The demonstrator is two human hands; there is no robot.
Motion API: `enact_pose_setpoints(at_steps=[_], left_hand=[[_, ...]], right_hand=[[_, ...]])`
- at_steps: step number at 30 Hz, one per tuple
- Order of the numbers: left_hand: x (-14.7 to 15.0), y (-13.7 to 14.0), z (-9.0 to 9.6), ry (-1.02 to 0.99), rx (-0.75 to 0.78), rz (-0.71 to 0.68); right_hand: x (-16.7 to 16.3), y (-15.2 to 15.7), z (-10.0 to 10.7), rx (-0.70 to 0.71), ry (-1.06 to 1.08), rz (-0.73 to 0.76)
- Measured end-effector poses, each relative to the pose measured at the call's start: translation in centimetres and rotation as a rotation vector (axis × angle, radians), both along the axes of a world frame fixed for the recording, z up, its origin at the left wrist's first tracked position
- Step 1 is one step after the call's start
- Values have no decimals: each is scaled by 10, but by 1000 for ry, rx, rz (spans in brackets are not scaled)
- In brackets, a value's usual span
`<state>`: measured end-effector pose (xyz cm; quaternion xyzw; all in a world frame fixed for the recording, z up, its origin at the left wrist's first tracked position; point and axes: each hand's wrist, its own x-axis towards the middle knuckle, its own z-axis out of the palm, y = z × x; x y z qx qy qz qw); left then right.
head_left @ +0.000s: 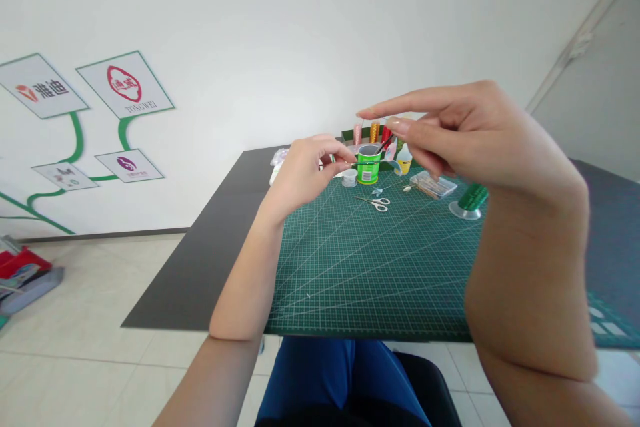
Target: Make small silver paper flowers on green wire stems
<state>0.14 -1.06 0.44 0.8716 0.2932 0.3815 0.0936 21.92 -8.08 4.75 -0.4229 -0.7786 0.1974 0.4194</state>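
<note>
My left hand [325, 159] is raised over the far part of the cutting mat, thumb and fingertips pinched on a thin wire stem [367, 163]. Pale blue and pink petals [393, 155] sit at the stem's right end. To the right and nearer the camera is my right hand [450, 130]. Its index finger points left, with the thumb apart below it; I see nothing clearly held there. Behind the stem stands a bright green can [369, 175] with a dark thin stick leaning in it. White-handled scissors [377, 203] lie on the mat below.
The green gridded cutting mat [370, 267] covers much of the dark table [200, 240]. Around the can stand a small white spool [349, 178], a yellow-labelled bottle [404, 159], a clear box [433, 184] and a green spool [471, 199]. Colored rolls [375, 132] stand behind.
</note>
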Motion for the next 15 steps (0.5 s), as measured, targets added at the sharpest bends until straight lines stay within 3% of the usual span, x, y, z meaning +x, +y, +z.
enact_pose_setpoints(at_steps=[15], left_hand=[[2,-2,-2,-14,5,-27]], right_hand=[[5,10,-6,30,24,18]])
